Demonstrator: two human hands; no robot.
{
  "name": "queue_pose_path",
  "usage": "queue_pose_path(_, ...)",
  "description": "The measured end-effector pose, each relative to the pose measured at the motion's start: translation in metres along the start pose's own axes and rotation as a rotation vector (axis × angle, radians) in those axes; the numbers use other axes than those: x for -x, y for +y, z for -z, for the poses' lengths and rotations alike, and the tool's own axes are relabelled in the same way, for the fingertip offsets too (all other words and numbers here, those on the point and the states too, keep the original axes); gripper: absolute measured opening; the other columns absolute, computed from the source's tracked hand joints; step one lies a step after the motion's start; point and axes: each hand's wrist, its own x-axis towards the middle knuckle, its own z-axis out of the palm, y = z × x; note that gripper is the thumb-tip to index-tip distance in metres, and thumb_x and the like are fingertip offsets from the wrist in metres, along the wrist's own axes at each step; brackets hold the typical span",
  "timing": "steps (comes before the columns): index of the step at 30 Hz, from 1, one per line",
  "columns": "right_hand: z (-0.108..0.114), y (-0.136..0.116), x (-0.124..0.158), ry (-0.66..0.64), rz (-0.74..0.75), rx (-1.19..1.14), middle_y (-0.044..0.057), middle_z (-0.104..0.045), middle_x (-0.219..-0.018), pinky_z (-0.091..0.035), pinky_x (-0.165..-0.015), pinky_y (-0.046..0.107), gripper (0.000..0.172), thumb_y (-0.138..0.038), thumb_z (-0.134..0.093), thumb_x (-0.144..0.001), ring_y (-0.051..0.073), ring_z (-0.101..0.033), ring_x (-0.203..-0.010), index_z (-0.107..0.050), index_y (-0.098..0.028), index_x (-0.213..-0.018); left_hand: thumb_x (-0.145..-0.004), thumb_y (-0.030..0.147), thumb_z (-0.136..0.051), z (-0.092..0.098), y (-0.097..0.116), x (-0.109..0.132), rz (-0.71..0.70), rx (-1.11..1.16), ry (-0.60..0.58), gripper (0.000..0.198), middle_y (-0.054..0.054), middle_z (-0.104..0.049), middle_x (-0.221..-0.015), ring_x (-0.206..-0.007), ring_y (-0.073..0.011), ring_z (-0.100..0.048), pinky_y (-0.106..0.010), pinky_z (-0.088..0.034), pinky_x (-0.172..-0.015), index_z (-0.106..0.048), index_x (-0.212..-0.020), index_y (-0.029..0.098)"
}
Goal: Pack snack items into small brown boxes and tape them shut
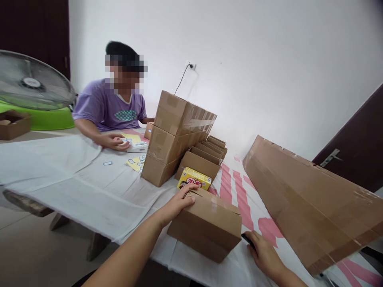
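Observation:
A closed brown cardboard box (206, 229) sits near the table's front edge, with clear tape across its top seam. My left hand (181, 199) holds it at the left end, thumb on top and fingers along the far upper edge. Beside the box's lower right corner, my right hand (265, 253) is closed around a slim black object (249, 240); its kind is mostly hidden by the fingers. Just behind the box stands a yellow printed carton (196, 178), close to my left fingertips.
Taped boxes (164, 145) are stacked three high, beside a row of open-flapped boxes (199, 163). A large cardboard piece (302, 195) leans at right. Across the table, a person in purple (110, 105) has a hand by a white device (137, 147). A fan (32, 81) stands left.

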Motion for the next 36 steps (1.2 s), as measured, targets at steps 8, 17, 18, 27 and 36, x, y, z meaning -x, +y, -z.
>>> queue_pose_path(8,-0.015,0.014,0.002,-0.045,-0.016,0.102,0.010,-0.065,-0.110,-0.053,-0.085,0.041,0.044,-0.013,-0.057,-0.077,0.027,-0.064,-0.099,-0.060,-0.023,-0.120,-0.077,0.040,-0.051,-0.001,-0.005,-0.003,-0.025,-0.005,-0.005,0.050,-0.006,-0.046,-0.142,-0.129,-0.0292,-0.042,-0.043,-0.030,-0.110,-0.049,-0.125,0.024)
queue_pose_path(17,0.067,-0.062,-0.073,0.458,0.312,-0.025,0.012,-0.063,-0.114,-0.050,-0.092,0.045,0.019,-0.024,-0.050,-0.093,0.025,-0.059,-0.109,-0.057,-0.021,-0.111,-0.077,0.041,-0.052,0.000,-0.007,-0.006,-0.085,-0.070,0.034,0.042,-0.007,-0.045,-0.143,-0.135,-0.0300,-0.035,-0.044,-0.026,-0.113,-0.056,-0.115,0.023)
queue_pose_path(18,0.072,-0.075,-0.079,0.430,0.371,-0.030,0.012,-0.063,-0.116,-0.050,-0.092,0.043,0.019,-0.024,-0.051,-0.093,0.024,-0.059,-0.109,-0.057,-0.021,-0.110,-0.077,0.041,-0.052,-0.001,-0.007,-0.006,-0.086,-0.069,0.039,0.041,-0.007,-0.045,-0.143,-0.134,-0.0301,-0.036,-0.044,-0.026,-0.112,-0.056,-0.114,0.023)
queue_pose_path(27,0.074,-0.135,-0.118,0.062,0.322,0.074,0.000,-0.068,-0.077,-0.045,-0.066,0.027,0.009,-0.015,-0.066,-0.081,0.016,-0.063,-0.071,-0.060,-0.020,-0.085,-0.074,0.038,-0.050,-0.001,-0.015,-0.010,-0.069,-0.090,0.065,0.042,-0.011,-0.039,-0.148,-0.140,-0.0292,-0.027,-0.044,-0.018,-0.116,-0.056,-0.111,0.020)
queue_pose_path(36,0.071,-0.138,-0.120,0.049,0.343,0.153,0.001,-0.068,-0.076,-0.039,-0.065,0.025,0.006,-0.014,-0.063,-0.082,0.016,-0.062,-0.070,-0.060,-0.019,-0.082,-0.072,0.033,-0.050,-0.003,-0.015,-0.012,-0.089,-0.084,0.081,0.037,-0.011,-0.046,-0.143,-0.140,-0.0295,-0.027,-0.044,-0.019,-0.115,-0.058,-0.105,0.019)
